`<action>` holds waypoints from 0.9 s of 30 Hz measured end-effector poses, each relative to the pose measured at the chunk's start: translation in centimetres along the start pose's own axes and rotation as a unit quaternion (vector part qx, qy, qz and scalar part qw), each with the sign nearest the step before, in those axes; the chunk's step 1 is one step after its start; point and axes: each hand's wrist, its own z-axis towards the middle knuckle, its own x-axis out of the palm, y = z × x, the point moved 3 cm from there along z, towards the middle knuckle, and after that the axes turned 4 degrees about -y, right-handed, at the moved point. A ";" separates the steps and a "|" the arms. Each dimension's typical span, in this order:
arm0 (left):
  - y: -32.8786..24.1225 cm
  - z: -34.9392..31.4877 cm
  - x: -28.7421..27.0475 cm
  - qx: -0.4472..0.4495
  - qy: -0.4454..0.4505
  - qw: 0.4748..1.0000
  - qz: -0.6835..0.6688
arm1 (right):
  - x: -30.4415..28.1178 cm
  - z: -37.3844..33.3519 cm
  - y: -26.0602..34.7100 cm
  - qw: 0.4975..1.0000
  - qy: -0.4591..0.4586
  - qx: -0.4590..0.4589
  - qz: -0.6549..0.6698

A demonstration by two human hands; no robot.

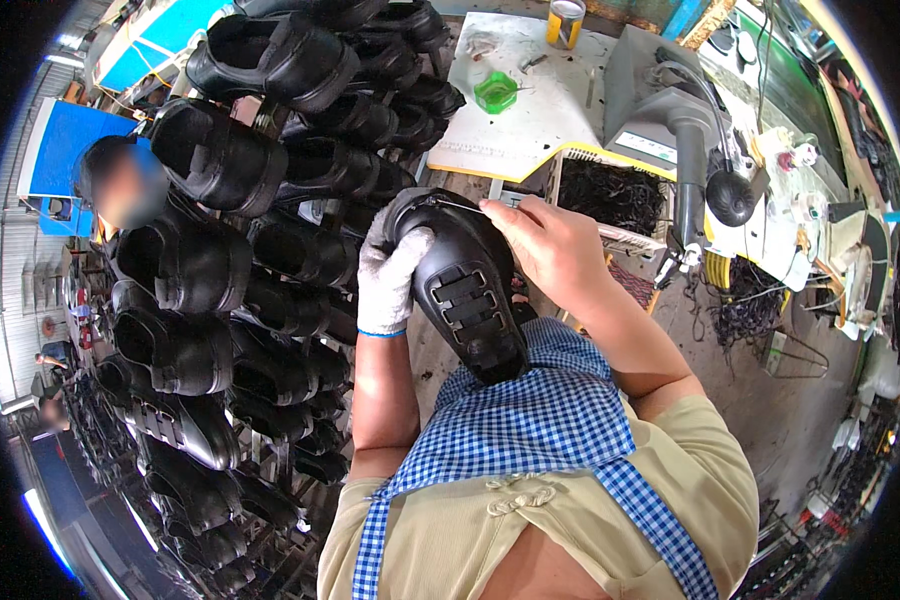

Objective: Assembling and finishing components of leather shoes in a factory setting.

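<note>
A black shoe (448, 262) with strap-like bands across its front is held before my chest, its toe end pointing down against the blue-checked apron (530, 420). My left hand (385, 275), in a white knitted glove, grips the shoe's upper left side with the thumb over it. At the shoe's far end, my bare right hand (555, 245) is closed in a pinch on a thin metal rod (458, 204). The rod's tip reaches the shoe's rim; its exact kind is unclear, and most of its handle is hidden in my fingers.
Racked black shoes (230, 170) crowd the left side. Ahead is a white worktable (550, 125) with a green dish (496, 92) and a yellow-banded can (565, 24). A grey machine (660, 110) stands right, beside a crate of black scraps (610, 198). Another person (125, 185) is far left.
</note>
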 end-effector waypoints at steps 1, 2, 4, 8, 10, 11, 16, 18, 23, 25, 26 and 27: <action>0.1 0.0 -0.1 0.000 -0.001 1.000 0.000 | 0.3 -0.1 0.0 1.000 0.001 0.000 0.001; 0.2 0.0 -0.3 0.005 -0.005 1.000 0.005 | 0.5 -0.1 0.0 1.000 -0.002 0.015 -0.002; 0.2 0.0 -0.4 0.010 -0.010 1.000 0.010 | 0.9 -0.2 -0.1 1.000 -0.004 0.030 -0.005; 0.1 -0.1 -0.3 0.000 -0.014 1.000 0.005 | 1.3 -0.2 -0.2 0.999 -0.025 0.038 0.002; 0.1 -0.1 -0.3 0.000 -0.013 1.000 0.006 | 1.4 -0.2 -0.1 0.999 -0.030 0.044 0.008; 0.1 -0.1 -0.3 0.001 -0.011 1.000 0.004 | 1.4 -0.2 -0.1 0.998 -0.028 0.049 0.011; 0.1 0.0 -0.4 0.007 0.001 1.000 0.006 | 1.7 -0.3 -0.1 0.997 -0.027 0.070 0.027; 0.2 0.1 -0.4 0.007 -0.002 1.000 0.007 | 1.9 -0.4 -0.1 0.995 -0.025 0.089 0.034; 0.3 0.0 -0.4 0.000 -0.015 1.000 0.005 | 2.9 -0.8 -0.4 0.993 -0.049 0.100 0.037; 0.3 -0.1 -0.3 0.005 -0.019 1.000 0.007 | 3.0 -0.9 -0.5 0.993 -0.047 0.105 0.035; 0.2 -0.1 -0.2 -0.001 -0.021 1.000 0.000 | 3.0 -0.9 -0.5 0.993 -0.047 0.104 0.044; 0.2 -0.1 -0.1 -0.008 -0.024 1.000 -0.007 | 3.0 -0.9 -0.5 0.992 -0.046 0.103 0.052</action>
